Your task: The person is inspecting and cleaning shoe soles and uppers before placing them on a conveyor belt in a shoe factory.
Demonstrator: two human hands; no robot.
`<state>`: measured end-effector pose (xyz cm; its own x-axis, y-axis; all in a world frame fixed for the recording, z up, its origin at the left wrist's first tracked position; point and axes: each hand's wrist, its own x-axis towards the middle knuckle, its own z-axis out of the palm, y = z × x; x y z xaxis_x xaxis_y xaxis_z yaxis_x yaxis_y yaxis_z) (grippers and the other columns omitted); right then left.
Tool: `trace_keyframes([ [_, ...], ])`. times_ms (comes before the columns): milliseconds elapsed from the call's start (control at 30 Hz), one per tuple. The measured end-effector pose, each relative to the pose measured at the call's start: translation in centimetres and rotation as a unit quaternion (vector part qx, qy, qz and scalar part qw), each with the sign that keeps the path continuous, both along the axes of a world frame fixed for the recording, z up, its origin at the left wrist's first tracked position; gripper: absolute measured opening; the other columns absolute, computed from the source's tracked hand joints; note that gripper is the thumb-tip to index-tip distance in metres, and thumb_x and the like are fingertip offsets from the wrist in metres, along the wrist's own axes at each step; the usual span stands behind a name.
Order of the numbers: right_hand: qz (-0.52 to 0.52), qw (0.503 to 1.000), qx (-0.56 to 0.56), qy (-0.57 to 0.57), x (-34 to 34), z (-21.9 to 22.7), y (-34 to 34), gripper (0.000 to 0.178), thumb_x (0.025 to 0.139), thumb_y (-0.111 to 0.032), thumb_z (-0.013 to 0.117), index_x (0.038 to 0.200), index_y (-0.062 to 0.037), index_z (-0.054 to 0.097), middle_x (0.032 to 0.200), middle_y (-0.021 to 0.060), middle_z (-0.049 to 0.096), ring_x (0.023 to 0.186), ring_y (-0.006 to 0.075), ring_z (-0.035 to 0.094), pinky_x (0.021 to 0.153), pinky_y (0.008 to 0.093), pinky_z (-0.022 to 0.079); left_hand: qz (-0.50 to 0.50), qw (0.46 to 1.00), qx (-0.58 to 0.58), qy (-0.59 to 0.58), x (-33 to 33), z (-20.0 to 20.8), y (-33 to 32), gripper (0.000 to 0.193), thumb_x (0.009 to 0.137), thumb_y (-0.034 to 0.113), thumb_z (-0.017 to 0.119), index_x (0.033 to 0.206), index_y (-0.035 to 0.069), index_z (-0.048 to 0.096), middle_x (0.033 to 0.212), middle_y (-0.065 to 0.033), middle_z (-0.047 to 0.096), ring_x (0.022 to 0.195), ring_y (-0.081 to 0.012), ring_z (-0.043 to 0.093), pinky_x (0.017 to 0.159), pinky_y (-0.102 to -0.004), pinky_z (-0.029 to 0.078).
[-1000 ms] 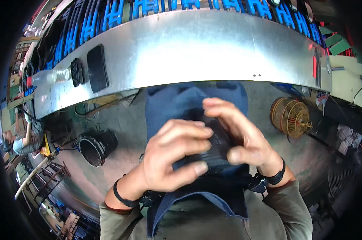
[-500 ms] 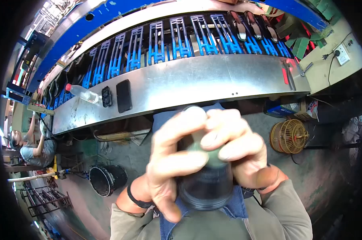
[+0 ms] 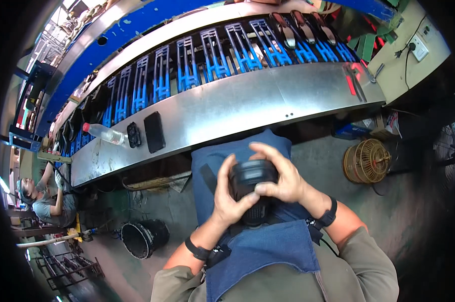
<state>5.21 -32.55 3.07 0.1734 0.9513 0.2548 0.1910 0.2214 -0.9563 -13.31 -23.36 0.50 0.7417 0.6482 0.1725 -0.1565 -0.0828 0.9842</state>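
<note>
Metal bench [image 3: 222, 108] ahead; black cylindrical object [image 3: 251, 172] up above the blue-covered lap [image 3: 275, 141]. Left hand [image 3: 226, 199] and right hand [image 3: 286, 177] both clamped around opposite sides. Probably fairly light, stiff, smooth enough to slip, not very fragile; best held around its wide part.

The metal bench [image 3: 222, 104] carries a bottle [image 3: 104, 134], small black object [image 3: 133, 135], phone [image 3: 154, 132] and red-handled tool [image 3: 350, 85].

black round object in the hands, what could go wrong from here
The black round object, held between the left hand and right hand, might slip if either grip loosens. The dark phone lies near the front edge of the metal bench, so a stray knock could perhaps send it off.
</note>
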Motion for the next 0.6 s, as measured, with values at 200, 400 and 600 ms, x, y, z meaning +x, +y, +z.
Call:
trace_keyframes([
  [200, -0.039, 0.97, -0.014, 0.24, 1.1, -5.0, 1.9, 0.082, 0.094, -0.029, 0.071, 0.158, -0.0037, 0.027, 0.134, 0.0124, 0.052, 0.127, 0.02, 0.051, 0.11, 0.0342, 0.038, 0.008, 0.996, 0.067, 0.063, 4.7, -1.0, 3.7, 0.07, 0.085, 0.019, 0.077, 0.145, -0.002, 0.047, 0.131, -0.0184, 0.06, 0.121, -0.0293, 0.061, 0.104, -0.0382, 0.047],
  [400, -0.124, 0.984, 0.001, 0.126, 1.0, -8.4, 3.2, 0.069, 0.1, -0.028, 0.061, 0.155, 0.0017, 0.033, 0.149, 0.0188, 0.044, 0.139, 0.0276, 0.043, 0.117, 0.0377, 0.033, 0.07, 0.995, 0.049, 0.06, 6.0, -4.1, 3.6, 0.063, 0.091, 0.015, 0.073, 0.144, -0.006, 0.048, 0.132, -0.0213, 0.059, 0.119, -0.0281, 0.061, 0.103, -0.0361, 0.048],
  [600, -0.175, 0.981, -0.015, 0.079, 1.2, -9.5, 4.6, 0.055, 0.102, -0.028, 0.058, 0.148, 0.0002, 0.046, 0.143, 0.0204, 0.053, 0.131, 0.031, 0.054, 0.11, 0.0373, 0.042, 0.11, 0.983, 0.093, 0.117, 7.0, -5.3, 4.1, 0.061, 0.091, 0.018, 0.074, 0.143, -0.005, 0.051, 0.132, -0.0231, 0.061, 0.119, -0.0305, 0.063, 0.1, -0.0375, 0.051],
])
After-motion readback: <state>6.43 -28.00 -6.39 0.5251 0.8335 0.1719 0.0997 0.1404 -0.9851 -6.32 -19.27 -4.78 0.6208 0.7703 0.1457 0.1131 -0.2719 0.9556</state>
